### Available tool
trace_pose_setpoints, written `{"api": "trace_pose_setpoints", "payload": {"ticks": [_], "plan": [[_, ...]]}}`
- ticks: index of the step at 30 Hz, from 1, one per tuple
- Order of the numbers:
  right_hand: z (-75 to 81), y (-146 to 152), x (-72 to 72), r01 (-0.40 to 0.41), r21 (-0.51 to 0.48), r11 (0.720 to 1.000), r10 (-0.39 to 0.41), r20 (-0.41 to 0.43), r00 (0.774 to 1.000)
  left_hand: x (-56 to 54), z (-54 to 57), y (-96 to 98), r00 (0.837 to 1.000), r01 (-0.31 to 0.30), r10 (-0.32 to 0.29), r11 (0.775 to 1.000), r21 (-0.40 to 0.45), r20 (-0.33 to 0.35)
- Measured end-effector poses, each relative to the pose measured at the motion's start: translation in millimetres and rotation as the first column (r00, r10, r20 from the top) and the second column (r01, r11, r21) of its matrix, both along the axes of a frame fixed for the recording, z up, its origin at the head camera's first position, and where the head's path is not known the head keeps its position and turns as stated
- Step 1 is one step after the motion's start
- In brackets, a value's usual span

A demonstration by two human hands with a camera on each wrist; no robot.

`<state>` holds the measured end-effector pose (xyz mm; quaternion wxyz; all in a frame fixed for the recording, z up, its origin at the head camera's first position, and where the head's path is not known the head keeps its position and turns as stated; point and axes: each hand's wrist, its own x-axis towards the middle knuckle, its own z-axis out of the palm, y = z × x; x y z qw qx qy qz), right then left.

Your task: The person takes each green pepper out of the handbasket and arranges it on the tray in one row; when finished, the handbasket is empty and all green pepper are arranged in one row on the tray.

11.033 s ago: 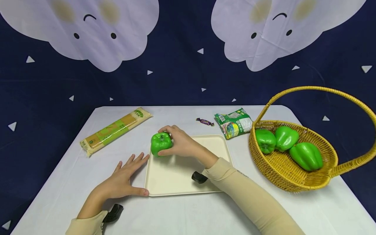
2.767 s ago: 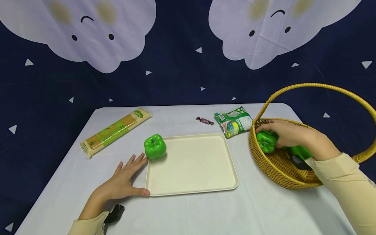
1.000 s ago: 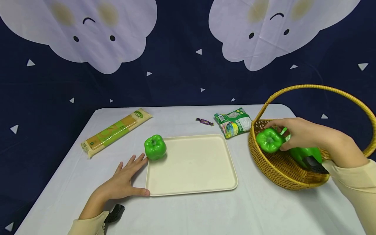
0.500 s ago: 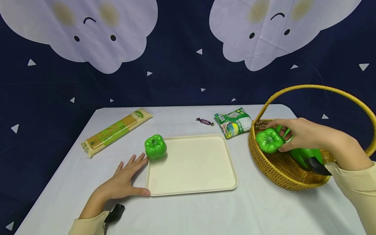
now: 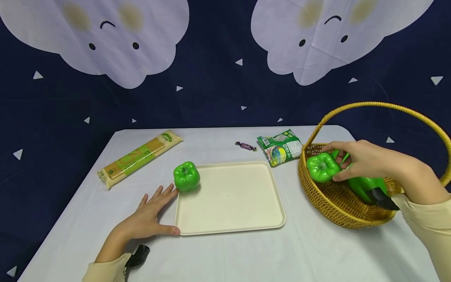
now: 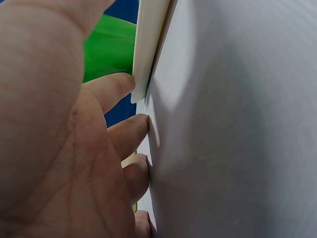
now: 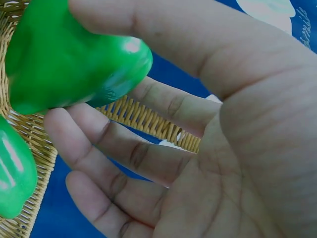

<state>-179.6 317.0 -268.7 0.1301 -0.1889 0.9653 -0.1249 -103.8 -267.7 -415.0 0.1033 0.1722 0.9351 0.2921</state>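
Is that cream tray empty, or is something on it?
Not empty: one green pepper sits on the cream tray, at its far-left corner.

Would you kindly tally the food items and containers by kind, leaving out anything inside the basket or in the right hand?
Green pepper: 1
Packets: 2, the long packet and the green packet
Wrapped candy: 1
Tray: 1
Basket: 1
Total: 6
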Motion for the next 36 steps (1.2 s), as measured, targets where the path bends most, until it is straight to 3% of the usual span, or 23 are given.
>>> {"api": "trace_pose_setpoints", "payload": {"ticks": [18, 26, 36], "plan": [[16.3, -20.6, 3.8, -0.044, -0.007, 0.999, 0.044, -0.081, 0.996, -0.5, 0.3, 1.2, 1.0, -0.017, 0.017, 1.0, -0.009, 0.014], [22.3, -31.8, 3.5, -0.055, -0.006, 0.998, 0.054, -0.07, 0.996, -0.7, -0.5, 0.6, 1.0, -0.013, 0.013, 1.0, -0.012, 0.015], [21.7, -53.0, 0.5, -0.087, -0.077, 0.993, 0.085, -0.038, 0.996, -0.7, -1.2, 0.5, 1.0, -0.013, 0.013, 1.0, -0.012, 0.013]]}}
